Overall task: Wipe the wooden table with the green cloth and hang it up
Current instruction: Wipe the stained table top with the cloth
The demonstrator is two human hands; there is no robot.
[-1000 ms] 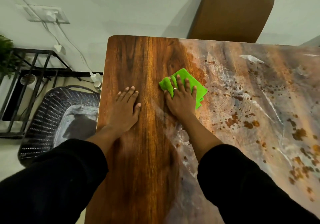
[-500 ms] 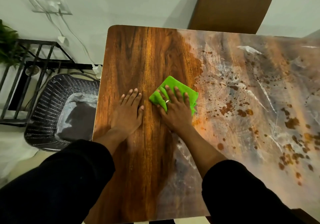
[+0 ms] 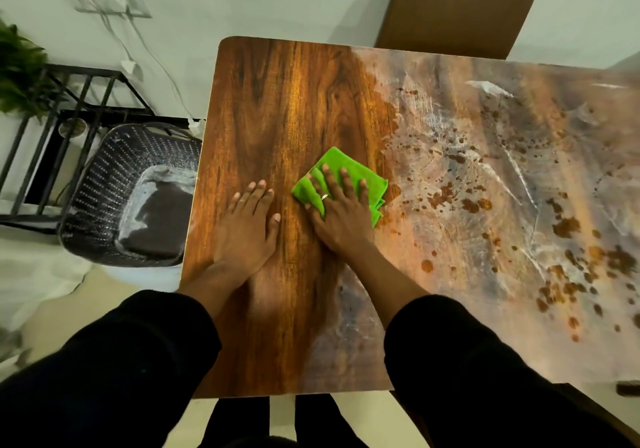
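The wooden table shows clean grain on its left part, while whitish film and brown spots cover its right part. A folded green cloth lies near the border between the two areas. My right hand presses flat on the cloth, fingers spread, a ring on one finger. My left hand rests flat on the bare clean wood just left of the cloth, holding nothing. Both arms wear black sleeves.
A dark perforated basket stands on the floor left of the table, beside a black metal rack and a plant. A brown chair is pushed in at the far side. Cables hang from a wall socket.
My right hand has slid the green cloth toward me and to the left, across the edge of the dirty area. My left hand has stayed flat on the wood.
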